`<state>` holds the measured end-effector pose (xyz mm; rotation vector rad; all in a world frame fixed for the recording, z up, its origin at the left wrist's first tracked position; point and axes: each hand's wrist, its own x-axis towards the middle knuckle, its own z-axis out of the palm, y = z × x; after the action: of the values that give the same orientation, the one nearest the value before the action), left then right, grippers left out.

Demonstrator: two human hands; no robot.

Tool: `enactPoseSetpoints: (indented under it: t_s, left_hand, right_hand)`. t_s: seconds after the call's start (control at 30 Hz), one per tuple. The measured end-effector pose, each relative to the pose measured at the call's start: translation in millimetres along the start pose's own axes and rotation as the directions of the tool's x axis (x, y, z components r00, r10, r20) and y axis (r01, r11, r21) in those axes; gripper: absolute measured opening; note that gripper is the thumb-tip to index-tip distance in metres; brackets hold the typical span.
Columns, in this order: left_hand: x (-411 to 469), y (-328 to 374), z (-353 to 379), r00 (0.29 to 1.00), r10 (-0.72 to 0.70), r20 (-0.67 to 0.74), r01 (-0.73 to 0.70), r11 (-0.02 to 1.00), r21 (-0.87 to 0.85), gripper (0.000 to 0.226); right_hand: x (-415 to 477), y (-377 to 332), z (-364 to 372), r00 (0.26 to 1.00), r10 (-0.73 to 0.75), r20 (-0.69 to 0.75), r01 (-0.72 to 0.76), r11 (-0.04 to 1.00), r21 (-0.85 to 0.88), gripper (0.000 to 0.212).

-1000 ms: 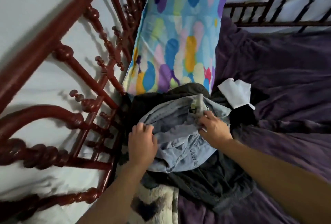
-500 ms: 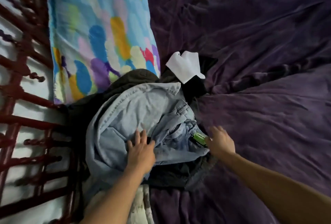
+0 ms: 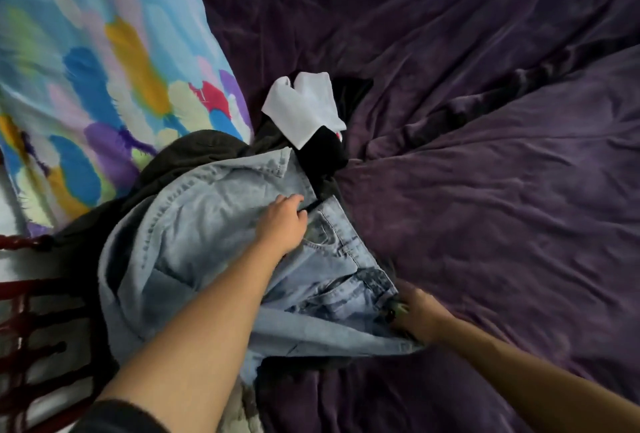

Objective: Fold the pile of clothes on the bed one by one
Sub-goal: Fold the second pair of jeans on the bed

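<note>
Picking up the top pale-blue denim garment (image 3: 194,224): left hand (image 3: 282,221) clutches it, right hand (image 3: 415,314) too blurred to tell; next, spread it flat.

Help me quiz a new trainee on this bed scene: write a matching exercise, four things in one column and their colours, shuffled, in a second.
Things:
1. jeans
2. small cloth
3. pillow
4. bedcover

Colours:
A. purple
B. white
C. many colours
D. light blue

Pairs: 1-D, 2-B, 3-C, 4-A
</note>
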<state>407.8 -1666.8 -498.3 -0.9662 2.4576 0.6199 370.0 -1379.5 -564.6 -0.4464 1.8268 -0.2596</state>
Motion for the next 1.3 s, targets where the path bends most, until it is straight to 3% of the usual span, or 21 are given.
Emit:
enactPoseSetpoints:
  t_s: [0.1,0.2,0.23,0.3,0.37,0.53,0.63,0.77,0.9,1.03,1.2,1.3]
  left_hand:
    - [21,29,34,0.982,0.014,0.189,-0.027,0.997,0.068,0.063]
    - [21,50,75,0.931,-0.033,0.362,0.015,0.999,0.051,0.081]
    - [17,51,84,0.928,-0.044,0.369,0.027,0.998,0.051,0.077]
    - [4,62,101,0.927,-0.046,0.372,0.043,0.999,0.016,0.045]
    - [-12,68,101,0.936,-0.058,0.349,0.083,0.995,-0.058,0.012]
    - [-41,73,48,0.982,-0.065,0.178,0.112,0.959,-0.262,0.009]
    - [-64,77,0,0.996,0.037,0.086,0.000,0.915,-0.404,0.014]
    - [-111,91,-65,0.971,0.187,-0.151,-0.239,0.831,-0.503,0.017]
    - [-165,99,-147,0.866,0.215,-0.452,-0.440,0.756,-0.484,0.018]
    - [-231,103,-234,0.698,0.264,-0.665,-0.631,0.667,-0.397,0.022]
    - [-309,111,-323,0.505,0.242,-0.829,-0.764,0.572,-0.298,0.020]
    - [-348,115,-366,0.394,0.215,-0.893,-0.795,0.568,-0.214,0.024]
  right_hand:
    - [-19,47,-11,0.996,0.043,0.074,-0.033,0.990,-0.136,0.032]
    - [-26,83,-20,0.993,0.092,0.073,-0.086,0.992,-0.091,0.038]
    - [-25,86,-21,0.995,0.090,0.045,-0.086,0.993,-0.081,0.042]
    - [-31,94,-19,0.991,0.125,-0.057,-0.130,0.988,-0.081,0.043]
    - [-37,96,-13,0.978,0.139,-0.158,-0.153,0.985,-0.082,0.042]
    - [-64,85,-22,0.933,0.100,-0.345,-0.083,0.995,0.064,0.018]
    - [-93,72,-46,0.850,0.069,-0.522,0.001,0.991,0.133,0.020]
    - [-158,38,-95,0.667,-0.030,-0.744,0.167,0.980,0.110,0.033]
    - [-258,-14,-140,0.483,-0.155,-0.862,0.332,0.943,0.016,0.035]
    - [-375,-71,-167,0.338,-0.301,-0.892,0.385,0.909,-0.161,0.039]
    - [-507,-138,-178,0.189,-0.469,-0.863,0.372,0.848,-0.379,0.070]
    - [-573,-167,-181,0.075,-0.516,-0.853,0.376,0.807,-0.455,0.073]
